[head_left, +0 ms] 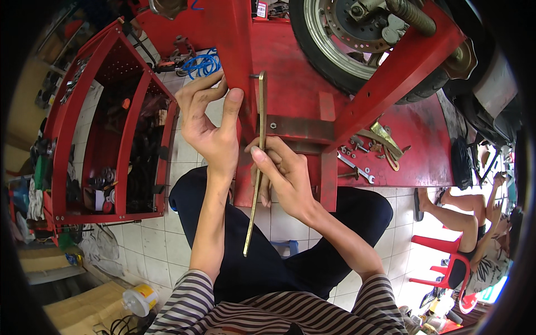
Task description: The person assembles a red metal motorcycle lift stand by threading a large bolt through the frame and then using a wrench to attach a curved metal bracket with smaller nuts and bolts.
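A long, narrow brass-coloured metal bar (263,111) stands almost edge-on in front of me, its upper end beside a small bolt (254,76) that sticks out of the red steel post (234,33). My right hand (285,176) is closed around the bar near its middle, thumb on the near side. My left hand (212,125) is raised at the left side of the post with thumb and fingers apart. Its thumb lies against the post's edge, and the fingertips bend toward the post, partly hidden.
A motorcycle wheel (335,56) rests on the red bench (413,162), behind a slanted red beam (399,72). An open-end wrench (357,168), nuts and bolts lie on the bench. To the left stands a red tool cart (125,139). Another person (474,223) sits at right.
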Available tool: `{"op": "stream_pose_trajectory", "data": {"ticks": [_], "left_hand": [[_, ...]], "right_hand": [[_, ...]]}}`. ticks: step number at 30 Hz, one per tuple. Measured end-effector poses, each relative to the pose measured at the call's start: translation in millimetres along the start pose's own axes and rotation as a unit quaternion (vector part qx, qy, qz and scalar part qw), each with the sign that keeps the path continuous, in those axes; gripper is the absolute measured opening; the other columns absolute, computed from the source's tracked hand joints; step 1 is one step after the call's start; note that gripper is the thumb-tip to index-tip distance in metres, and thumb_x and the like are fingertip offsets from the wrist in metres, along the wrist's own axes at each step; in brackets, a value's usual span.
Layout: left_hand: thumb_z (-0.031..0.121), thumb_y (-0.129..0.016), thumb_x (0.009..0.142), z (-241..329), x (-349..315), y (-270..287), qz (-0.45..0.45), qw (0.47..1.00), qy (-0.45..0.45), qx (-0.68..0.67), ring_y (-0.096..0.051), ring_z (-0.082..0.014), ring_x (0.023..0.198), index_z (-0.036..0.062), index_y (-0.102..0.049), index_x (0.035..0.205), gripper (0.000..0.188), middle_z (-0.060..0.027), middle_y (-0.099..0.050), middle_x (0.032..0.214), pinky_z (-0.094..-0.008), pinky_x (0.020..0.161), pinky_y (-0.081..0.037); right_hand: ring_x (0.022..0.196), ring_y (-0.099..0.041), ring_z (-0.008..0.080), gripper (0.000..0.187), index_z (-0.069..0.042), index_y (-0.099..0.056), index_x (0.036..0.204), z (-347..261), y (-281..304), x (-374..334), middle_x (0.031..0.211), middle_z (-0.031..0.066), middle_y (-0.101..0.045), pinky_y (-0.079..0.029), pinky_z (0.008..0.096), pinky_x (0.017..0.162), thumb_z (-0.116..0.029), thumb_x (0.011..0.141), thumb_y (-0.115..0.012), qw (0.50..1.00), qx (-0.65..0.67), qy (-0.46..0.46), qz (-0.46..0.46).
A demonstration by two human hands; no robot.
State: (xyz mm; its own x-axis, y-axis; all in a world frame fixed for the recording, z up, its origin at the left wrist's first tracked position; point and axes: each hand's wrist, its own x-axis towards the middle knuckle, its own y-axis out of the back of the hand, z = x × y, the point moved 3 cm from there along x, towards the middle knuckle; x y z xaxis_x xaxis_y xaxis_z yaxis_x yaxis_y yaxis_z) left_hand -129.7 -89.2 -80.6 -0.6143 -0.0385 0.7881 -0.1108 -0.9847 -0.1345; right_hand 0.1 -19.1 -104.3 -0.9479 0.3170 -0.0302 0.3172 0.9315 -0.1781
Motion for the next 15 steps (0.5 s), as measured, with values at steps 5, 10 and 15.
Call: {"op": "stream_pose_trajectory", "data": {"ticks": [5, 10, 15], "left_hand": [[0.013, -0.079, 0.081, 0.4, -0.8, -0.3, -0.001, 1.000, -0.001, 0.004, -0.053, -0.0183, 0.099, 0.0027, -0.072, 0.088, 0.015, -0.0057, -0.069, 0.104, -0.0338, 0.092, -0.038], [0.010, -0.082, 0.076, 2.0, -0.5, -0.5, 0.000, 1.000, 0.010, -0.004, -0.055, -0.0185, 0.098, 0.0016, -0.069, 0.088, 0.019, -0.0066, -0.069, 0.100, -0.0334, 0.092, -0.041], [0.005, -0.087, 0.067, 23.7, 7.0, -5.8, -0.031, 0.998, 0.002, 0.063, -0.061, -0.0183, 0.090, -0.0005, -0.064, 0.086, 0.030, -0.0072, -0.066, 0.092, -0.0317, 0.084, -0.047]], "right_hand": [[0.041, -0.057, 0.0110, 0.031, 0.003, -0.058, 0.112, -2.9, 2.7, 4.7, 0.064, 0.0077, -0.062, -0.042, 0.0254, 0.035, -0.026, 0.101, -0.056, 1.000, -0.021, -0.004, -0.004], [0.039, -0.053, 0.0103, 0.031, 0.005, -0.056, 0.113, -11.7, 3.1, 8.4, 0.065, 0.0077, -0.058, -0.037, 0.0246, 0.036, -0.024, 0.102, -0.054, 0.998, -0.038, -0.017, -0.049], [0.037, -0.049, 0.0118, 0.037, 0.008, -0.059, 0.107, -14.7, 12.0, 13.5, 0.053, 0.0086, -0.055, -0.034, 0.0307, 0.038, -0.028, 0.100, -0.059, 0.993, -0.094, -0.030, -0.065]]}}
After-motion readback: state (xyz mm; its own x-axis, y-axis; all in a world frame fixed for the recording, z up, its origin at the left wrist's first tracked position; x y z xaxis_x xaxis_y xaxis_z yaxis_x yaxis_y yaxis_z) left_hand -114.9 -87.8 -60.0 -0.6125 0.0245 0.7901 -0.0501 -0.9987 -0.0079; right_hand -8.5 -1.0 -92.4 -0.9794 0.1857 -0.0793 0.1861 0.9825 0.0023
